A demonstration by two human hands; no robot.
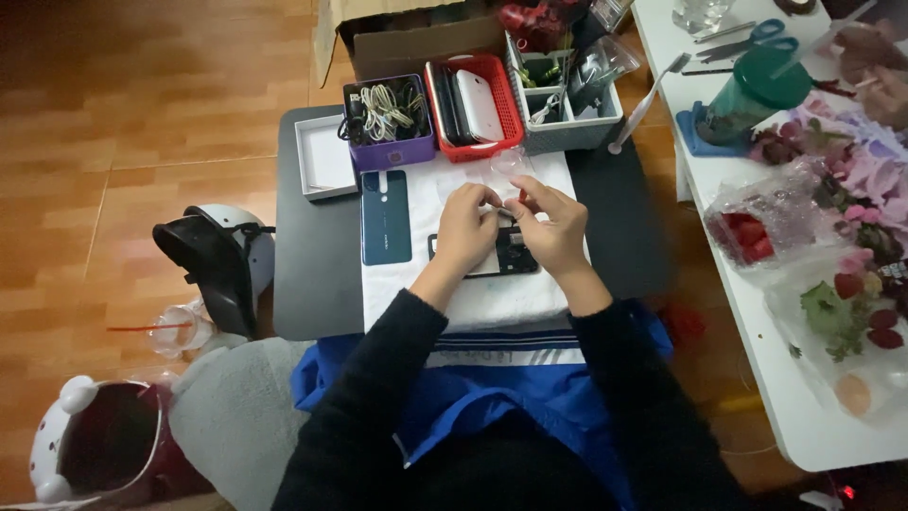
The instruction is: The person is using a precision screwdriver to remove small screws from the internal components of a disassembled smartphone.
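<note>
Black phone lies on a white towel, right under both hands. Left hand and right hand meet above it, fingertips pinched on something too small to tell. Just left of them lies a teal phone cover.

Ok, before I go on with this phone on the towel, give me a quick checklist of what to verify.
1. Opened phone lies flat on the white towel: ok.
2. Both hands over it, left hand and right hand: ok.
3. Small part pinched between the fingertips: cannot tell, too small.
4. Teal back cover set aside, clear of the hands: ok.
5. Grey tool caddy within reach: ok.
</note>
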